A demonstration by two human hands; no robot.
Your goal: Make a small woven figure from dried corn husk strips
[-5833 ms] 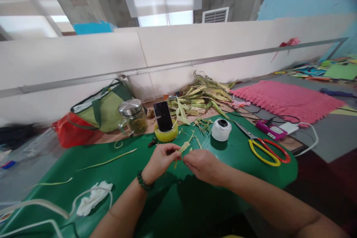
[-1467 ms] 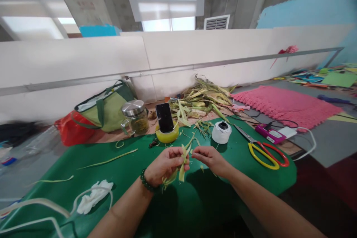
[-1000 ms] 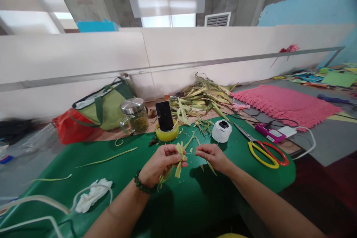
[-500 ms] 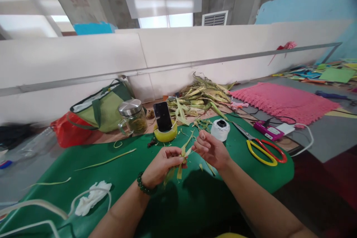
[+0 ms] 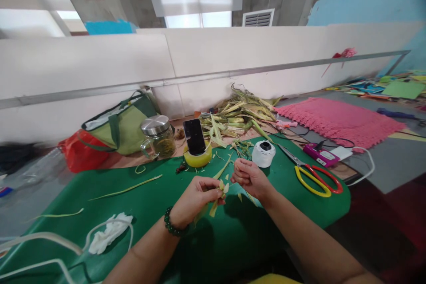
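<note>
My left hand [image 5: 203, 193], with a dark green bead bracelet [image 5: 173, 222] at its wrist, pinches a small flower-like bundle of pale green corn husk [image 5: 223, 187] between thumb and fingers. Husk strips stick out below and above it. Just to the right, my right hand [image 5: 251, 178] is closed, fingers curled in. A thin thread, barely visible, seems to run from its fingertips to the husk bundle. Behind my right hand stands a white spool [image 5: 263, 154] with a black core. Small green scraps [image 5: 242, 147] lie beside the spool.
Scissors [image 5: 313, 177] with red and yellow handles lie at right, near a purple power strip [image 5: 321, 155]. A phone [image 5: 194, 136] leans in a yellow tape roll [image 5: 197, 159]. A glass jar [image 5: 159, 140], a husk pile [image 5: 242, 111] and crumpled tissue [image 5: 109, 234] surround the green mat [image 5: 146, 206].
My right hand has turned and curled more tightly, staying right of the husk bundle. My left hand keeps its pinch, and the bundle's pale tips now show more. The view has shifted slightly.
</note>
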